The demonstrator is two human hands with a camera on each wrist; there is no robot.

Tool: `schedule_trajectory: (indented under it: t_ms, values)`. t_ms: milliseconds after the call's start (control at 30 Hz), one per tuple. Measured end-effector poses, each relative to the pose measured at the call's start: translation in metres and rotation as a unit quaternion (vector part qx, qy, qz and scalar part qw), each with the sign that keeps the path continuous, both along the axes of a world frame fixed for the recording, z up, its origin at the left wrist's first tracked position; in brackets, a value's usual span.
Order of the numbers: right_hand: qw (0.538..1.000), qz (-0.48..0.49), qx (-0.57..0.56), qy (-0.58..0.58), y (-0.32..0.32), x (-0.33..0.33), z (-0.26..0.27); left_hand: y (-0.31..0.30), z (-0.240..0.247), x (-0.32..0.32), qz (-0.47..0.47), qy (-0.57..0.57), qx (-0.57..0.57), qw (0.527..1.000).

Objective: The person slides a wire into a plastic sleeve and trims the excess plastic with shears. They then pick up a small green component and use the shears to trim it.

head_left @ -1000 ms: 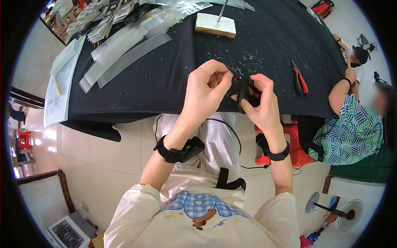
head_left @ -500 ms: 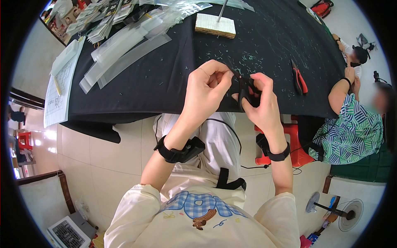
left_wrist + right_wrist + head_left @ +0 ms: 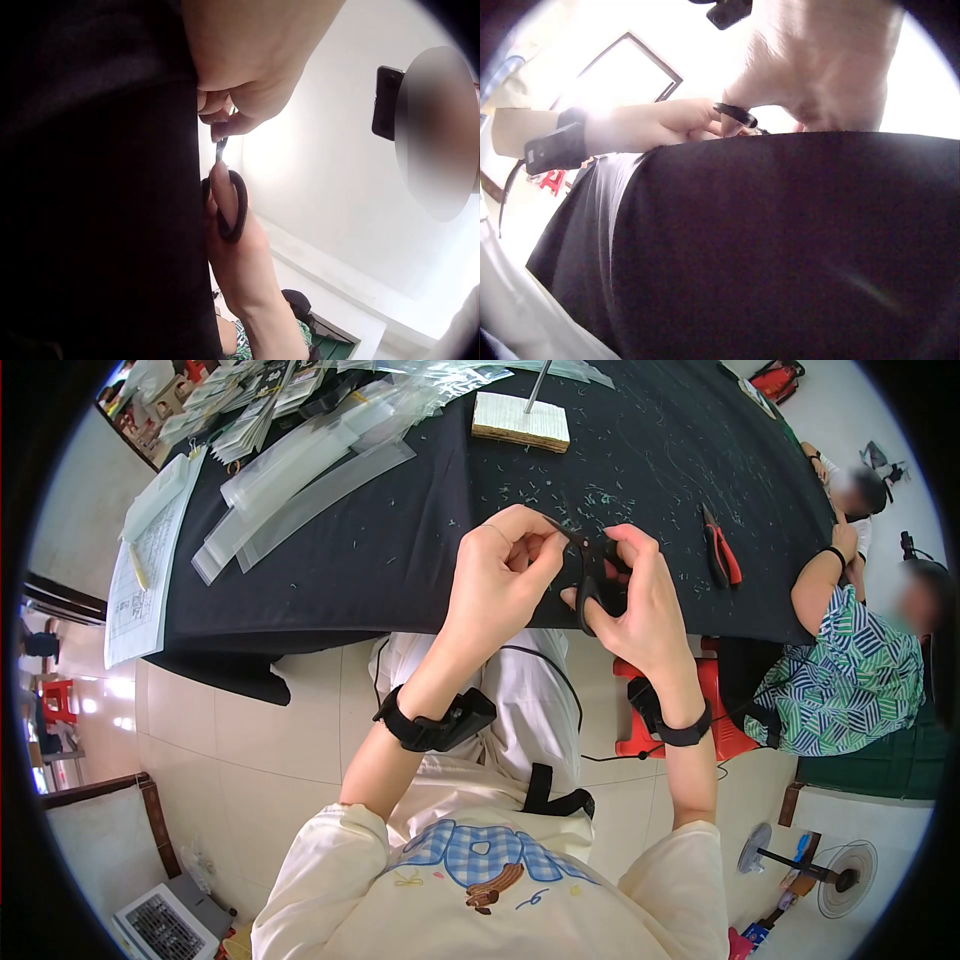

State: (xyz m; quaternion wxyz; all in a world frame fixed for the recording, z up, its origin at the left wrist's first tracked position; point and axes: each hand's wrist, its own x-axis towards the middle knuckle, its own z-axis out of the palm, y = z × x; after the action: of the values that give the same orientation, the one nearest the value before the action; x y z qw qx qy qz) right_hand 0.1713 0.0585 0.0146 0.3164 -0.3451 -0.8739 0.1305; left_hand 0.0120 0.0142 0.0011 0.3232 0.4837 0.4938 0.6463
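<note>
Black scissors (image 3: 590, 575) are held by my right hand (image 3: 645, 600), with thumb and fingers at the handle loops. Their blades point up and left, to the fingertips of my left hand (image 3: 503, 575). The left hand's fingers are curled with thumb and index pinched together; whatever lies between them is too small or hidden to make out. In the left wrist view, the right thumb passes through a black handle loop (image 3: 242, 206), just below the left hand (image 3: 251, 75). Green scraps (image 3: 600, 500) lie scattered on the black cloth beyond both hands.
Red-handled pliers (image 3: 720, 550) lie to the right on the black tablecloth (image 3: 400, 550). A white block (image 3: 520, 422) with a metal rod stands at the back. Clear plastic sleeves (image 3: 320, 500), card stacks and a written sheet (image 3: 150, 600) are at the left. Another person (image 3: 860, 670) sits at the right.
My right hand and wrist have shifted slightly to the right, and the scissors' angle has changed a little. My left hand stays almost where it was.
</note>
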Motion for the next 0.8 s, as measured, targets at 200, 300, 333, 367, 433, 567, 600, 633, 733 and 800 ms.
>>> schedule_trajectory:
  t_ms: [200,300,333,367,433,567,600,633,733,800]
  values:
    - [0.999,0.016,0.032,-0.019,0.0001,0.0029,0.0053,-0.0013,0.0037,0.0,0.007,0.01,0.002,1.0]
    - [0.999,0.024,0.035,-0.021,0.0011,0.0039,0.0061,-0.0002,0.0015,0.0,0.008,0.009,0.0,1.0]
    - [0.999,0.025,0.031,-0.021,0.0014,0.0041,0.0061,0.0002,0.0007,0.0,0.007,0.008,0.002,1.0]
    - [0.999,0.025,0.031,-0.021,0.0012,0.0041,0.0067,0.0004,0.0004,-0.0001,0.007,0.008,0.005,1.0]
    - [0.999,0.021,0.035,-0.032,0.0006,0.0042,0.0082,0.0005,0.0004,-0.0005,0.009,0.013,0.005,1.0]
    - [0.999,0.024,0.031,-0.012,0.0008,0.0035,0.0053,-0.0003,0.0023,-0.002,0.01,0.01,-0.006,1.0]
    - [0.999,0.022,0.028,-0.012,0.0007,0.0038,0.0048,-0.0003,0.0023,-0.0022,0.01,0.01,-0.006,1.0]
    - [0.999,0.02,0.026,-0.011,0.0008,0.0039,0.0043,-0.0003,0.0023,-0.0025,0.009,0.014,-0.004,1.0]
    - [0.999,0.024,0.022,0.005,0.0004,0.0037,0.0028,-0.0003,0.003,-0.0027,0.006,0.011,-0.002,1.0]
    - [1.0,0.021,0.019,0.008,0.0,0.0039,0.0014,-0.0004,0.0029,-0.0026,0.004,0.006,-0.003,1.0]
